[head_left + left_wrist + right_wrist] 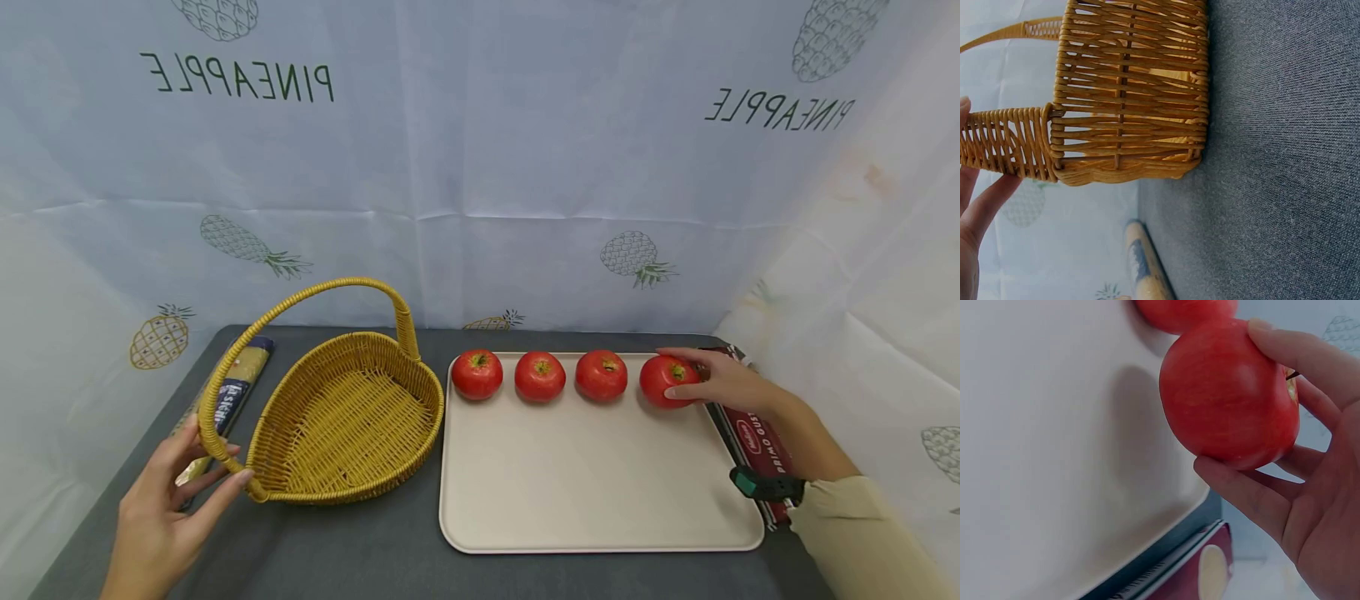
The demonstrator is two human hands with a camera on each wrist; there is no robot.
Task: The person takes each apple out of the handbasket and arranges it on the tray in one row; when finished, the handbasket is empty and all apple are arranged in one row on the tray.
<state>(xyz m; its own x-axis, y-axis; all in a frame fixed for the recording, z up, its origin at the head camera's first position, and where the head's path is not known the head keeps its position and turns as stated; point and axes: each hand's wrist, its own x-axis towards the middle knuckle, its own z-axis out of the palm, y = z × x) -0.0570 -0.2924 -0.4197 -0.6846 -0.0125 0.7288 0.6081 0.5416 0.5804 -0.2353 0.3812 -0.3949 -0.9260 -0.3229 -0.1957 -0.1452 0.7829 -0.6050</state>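
Observation:
A yellow wicker basket [345, 433] with a tall arched handle stands on the left of the table, nothing inside it. My left hand [161, 500] grips the handle low at its near left end; the left wrist view shows fingers about the woven handle base [1007, 140]. On the right, my right hand [720, 382] holds a red apple [1229, 394] between thumb and fingers at the tray's far right corner. The right wrist view shows a shadow beneath this apple. Three more red apples [539, 377] sit in a row along the far edge of the beige tray [600, 475].
Left of the basket lies a pasta packet [243, 375], partly behind the handle. A dark red package [757, 442] lies along the tray's right side, partly under my right forearm. Behind the grey table hangs a pineapple-print cloth [510, 167].

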